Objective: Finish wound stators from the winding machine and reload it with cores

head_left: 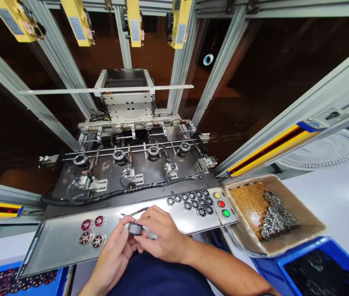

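Close to my body, above the front edge of the metal panel (60,246), a small round dark grey metal part (135,229) sits between my hands. My left hand (115,248) pinches it from the left with thumb and fingers. From the other side, my right hand (164,234) has its fingertips on the same part. A thin, dark, pointed tool (139,211) sticks out leftward from my right fingers; its full shape is hidden. Left of my hands lie several round parts with reddish and copper windings (85,237). Several silver-and-black round parts (194,202) are grouped on the panel's right.
Yellow, red and green buttons (226,213) line the panel's right end. Beyond stands a fixture with round seats (154,152). A carton (308,224) of metal parts and a blue bin (331,250) are at right, another blue bin (61,279) lower left. Yellow-black sensor bars (264,151) flank the frame.
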Demonstrator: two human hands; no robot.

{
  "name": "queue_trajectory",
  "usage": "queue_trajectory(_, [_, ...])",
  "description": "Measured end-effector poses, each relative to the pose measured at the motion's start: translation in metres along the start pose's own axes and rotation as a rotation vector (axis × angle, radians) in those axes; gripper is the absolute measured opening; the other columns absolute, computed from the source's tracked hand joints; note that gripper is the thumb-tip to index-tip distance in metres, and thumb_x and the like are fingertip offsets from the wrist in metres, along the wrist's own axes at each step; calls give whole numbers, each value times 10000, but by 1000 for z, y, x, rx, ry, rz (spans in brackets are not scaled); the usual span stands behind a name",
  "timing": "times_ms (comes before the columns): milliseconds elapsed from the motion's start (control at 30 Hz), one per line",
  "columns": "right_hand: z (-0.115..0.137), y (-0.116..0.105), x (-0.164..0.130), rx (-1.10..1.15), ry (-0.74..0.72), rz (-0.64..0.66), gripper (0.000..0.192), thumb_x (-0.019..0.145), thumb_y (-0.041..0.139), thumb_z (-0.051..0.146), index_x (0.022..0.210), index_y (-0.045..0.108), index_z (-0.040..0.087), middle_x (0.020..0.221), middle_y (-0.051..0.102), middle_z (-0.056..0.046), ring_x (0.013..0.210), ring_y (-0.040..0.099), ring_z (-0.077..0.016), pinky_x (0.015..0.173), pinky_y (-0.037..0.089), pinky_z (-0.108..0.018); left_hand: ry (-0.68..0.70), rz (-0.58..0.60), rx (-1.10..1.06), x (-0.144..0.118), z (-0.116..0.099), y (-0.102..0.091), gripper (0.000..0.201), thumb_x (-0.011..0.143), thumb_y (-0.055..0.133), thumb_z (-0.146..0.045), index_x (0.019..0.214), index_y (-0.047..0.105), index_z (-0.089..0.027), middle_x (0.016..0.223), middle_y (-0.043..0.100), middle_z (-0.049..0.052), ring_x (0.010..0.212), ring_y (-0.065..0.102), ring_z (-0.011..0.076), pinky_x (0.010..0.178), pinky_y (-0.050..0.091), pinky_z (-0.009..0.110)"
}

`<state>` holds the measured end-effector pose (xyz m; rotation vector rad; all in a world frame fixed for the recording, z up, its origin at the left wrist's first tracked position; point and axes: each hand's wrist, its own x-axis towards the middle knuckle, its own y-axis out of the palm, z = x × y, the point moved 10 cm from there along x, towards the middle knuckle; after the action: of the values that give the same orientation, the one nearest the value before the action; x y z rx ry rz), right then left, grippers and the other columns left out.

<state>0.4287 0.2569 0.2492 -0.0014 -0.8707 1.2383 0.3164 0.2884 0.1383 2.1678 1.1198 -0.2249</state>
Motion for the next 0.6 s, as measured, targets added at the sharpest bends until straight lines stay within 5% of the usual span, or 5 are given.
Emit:
queue_trajectory(167, [7, 8, 2, -40, -33, 33, 147, 798, 640, 161, 943, 659, 161, 775, 658, -55, 698, 572, -187, 622, 470, -311, 70, -81, 34, -2, -4, -13, 406, 767, 781, -361, 1105, 583, -257, 778, 690, -29, 671, 615, 115, 682, 488, 224])
queue_trajectory(400, [1, 9, 5, 1, 53, 55, 126, 828, 652, 216, 942, 694, 186, 930, 679, -99, 839, 599, -221, 736, 525, -370, 120, -123, 64, -6, -12, -17, 398, 763, 756, -460, 1068, 608, -252, 581, 584, -69, 580, 566, 116, 645, 480, 235])
queue_trajectory(600, [-26, 27, 17, 621, 311, 449, 216, 887, 665, 328, 1000, 762, 171, 1369, 587, -128, 1240, 582, -219, 1081, 423, -376, 151, -146, 170, -11, -26, -10, 417, 715, 772, -506, 1001, 637, -233, 673, 708, 4, 603, 635, 192, 646, 485, 314])
